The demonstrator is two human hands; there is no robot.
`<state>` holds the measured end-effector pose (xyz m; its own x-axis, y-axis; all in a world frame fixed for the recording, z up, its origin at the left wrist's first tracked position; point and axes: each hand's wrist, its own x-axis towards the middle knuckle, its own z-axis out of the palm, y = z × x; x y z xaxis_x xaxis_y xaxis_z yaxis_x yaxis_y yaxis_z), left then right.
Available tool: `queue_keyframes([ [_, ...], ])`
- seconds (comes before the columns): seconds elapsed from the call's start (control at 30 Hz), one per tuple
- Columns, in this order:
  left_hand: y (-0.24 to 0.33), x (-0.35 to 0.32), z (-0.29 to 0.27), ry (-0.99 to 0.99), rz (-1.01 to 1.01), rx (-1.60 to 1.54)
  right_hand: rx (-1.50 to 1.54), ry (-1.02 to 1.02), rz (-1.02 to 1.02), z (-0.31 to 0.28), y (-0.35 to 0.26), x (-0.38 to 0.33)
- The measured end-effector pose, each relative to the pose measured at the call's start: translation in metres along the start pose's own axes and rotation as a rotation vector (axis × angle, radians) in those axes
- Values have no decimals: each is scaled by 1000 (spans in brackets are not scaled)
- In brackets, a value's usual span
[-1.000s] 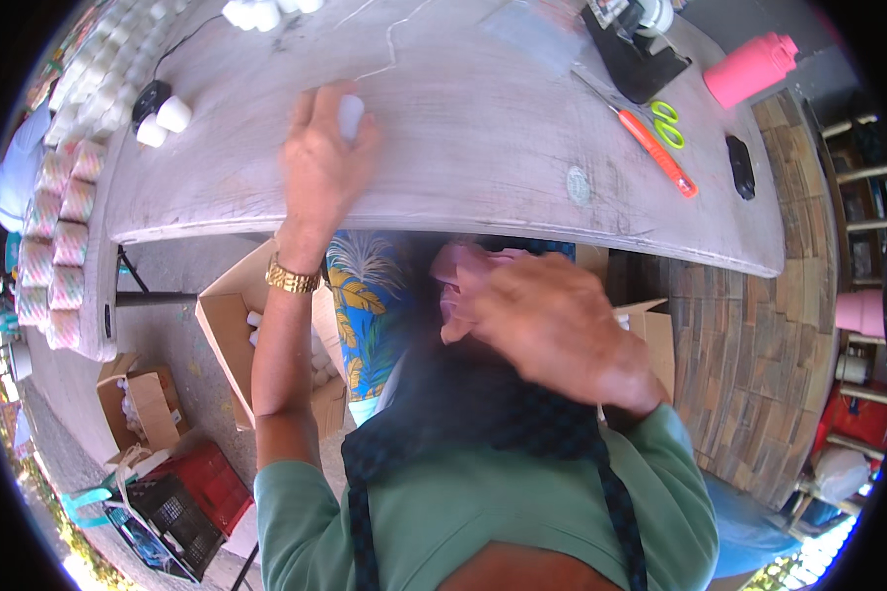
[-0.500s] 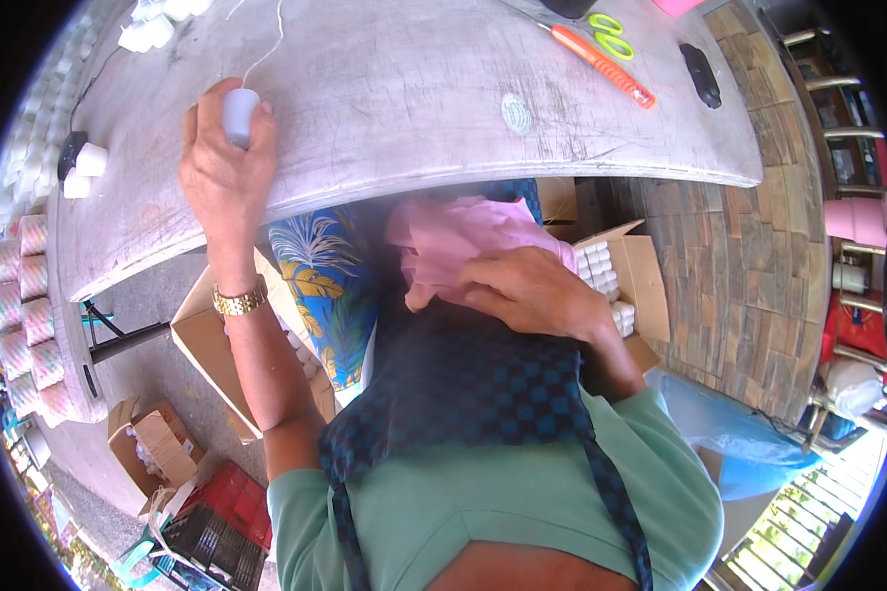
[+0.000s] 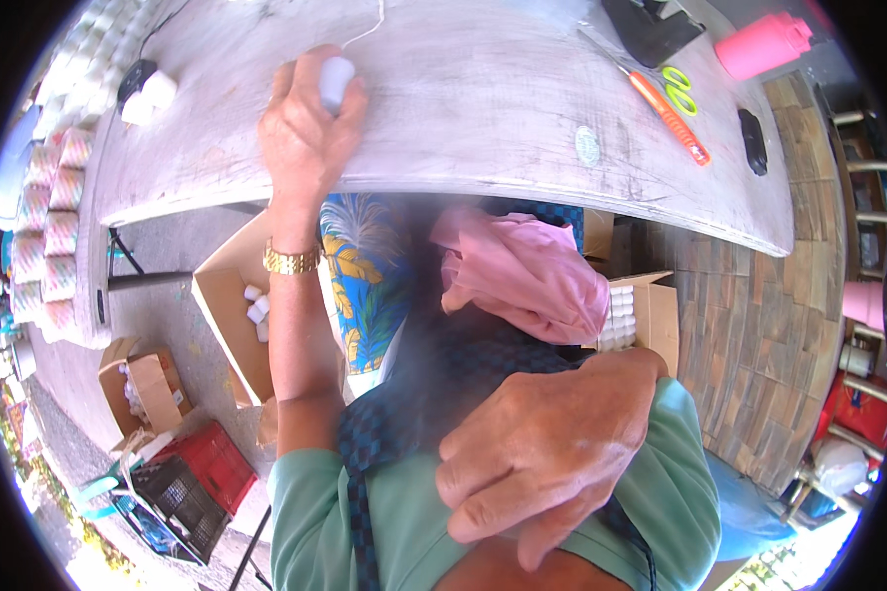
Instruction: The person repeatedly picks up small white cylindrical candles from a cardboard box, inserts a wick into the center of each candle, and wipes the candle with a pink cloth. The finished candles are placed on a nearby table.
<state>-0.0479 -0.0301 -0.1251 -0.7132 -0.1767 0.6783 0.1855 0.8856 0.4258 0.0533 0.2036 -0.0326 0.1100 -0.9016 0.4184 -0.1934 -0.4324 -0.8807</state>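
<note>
Two bare hands are in view, and the left hand (image 3: 301, 133) grips a smooth white cylinder (image 3: 337, 85), fingers wrapped along its left side and thumb pressed to its right, on the grey-white surface (image 3: 483, 118) beyond its front edge. A thin white string (image 3: 369, 32) runs away from the cylinder's far end. A gold-coloured watch (image 3: 292, 259) circles the left wrist. The right hand (image 3: 542, 458) is raised in front of the chest, back toward the camera and fingers loosely bent; the palm is hidden, so I cannot tell whether it holds anything. A crumpled pink cloth (image 3: 530, 271) lies over the lap, just beyond the right hand and apart from it. On the surface's right side, an orange-handled tool (image 3: 668, 116) lies beside green loop handles (image 3: 678, 92), with a black oblong object (image 3: 752, 141) near the edge and a pink bottle (image 3: 762, 45) farther back. At left, small white pieces (image 3: 153, 96) sit next to a dark object (image 3: 134, 81), and patterned rolls (image 3: 61, 229) are stacked along the far left. Below, a cardboard box (image 3: 229, 320) with white pieces inside stands beside the left forearm, and another box (image 3: 661, 320) holds rows of white pieces beyond the cloth.
</note>
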Motion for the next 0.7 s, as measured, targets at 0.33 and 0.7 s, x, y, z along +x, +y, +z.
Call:
queue_keyframes([
  [0.33,1,1,1,55,189,9,-143,207,899,16,36,-108],
  [0.7,-15,-2,15,242,335,-7,-229,590,854,72,39,-107],
])
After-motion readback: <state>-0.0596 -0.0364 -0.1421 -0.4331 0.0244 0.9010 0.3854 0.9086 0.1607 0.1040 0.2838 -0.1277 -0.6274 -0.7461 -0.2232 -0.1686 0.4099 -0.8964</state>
